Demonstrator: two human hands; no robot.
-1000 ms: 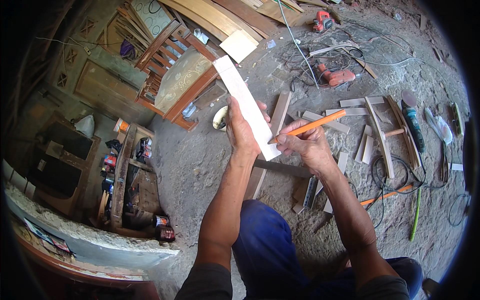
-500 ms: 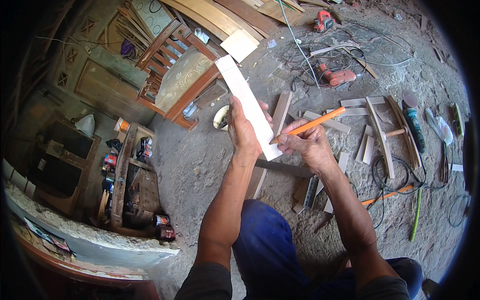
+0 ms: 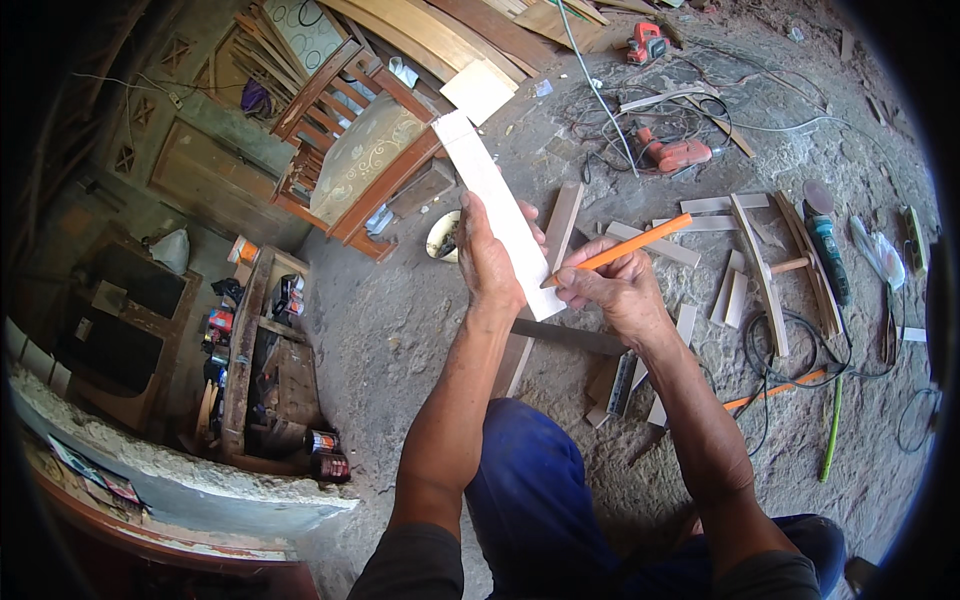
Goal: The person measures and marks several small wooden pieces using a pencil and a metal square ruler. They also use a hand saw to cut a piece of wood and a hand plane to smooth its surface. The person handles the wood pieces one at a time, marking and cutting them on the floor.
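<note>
A pale, flat wooden board (image 3: pixel 487 185) is held up in front of me at a slant, its far end pointing up and left. My left hand (image 3: pixel 492 255) is wrapped round the board's lower half, thumb on the near side and fingertips showing past the right edge. Between the thumb and fingers of my right hand (image 3: pixel 615 290) is an orange carpenter's pencil (image 3: pixel 632 244). Its tip meets the board's face near the lower end. Any mark under the tip is too small to make out.
Wood strips (image 3: pixel 565 220) and a try square (image 3: pixel 620 385) lie on the rough floor below. An angle grinder (image 3: pixel 825 250), a red drill (image 3: pixel 680 153) and a red planer (image 3: pixel 648 43) with tangled cords are to the right. A wooden bench (image 3: pixel 375 165) stands far left.
Almost nothing differs. The board and both hands have shifted very slightly, and the pencil tip stays at the same spot near the board's lower end.
</note>
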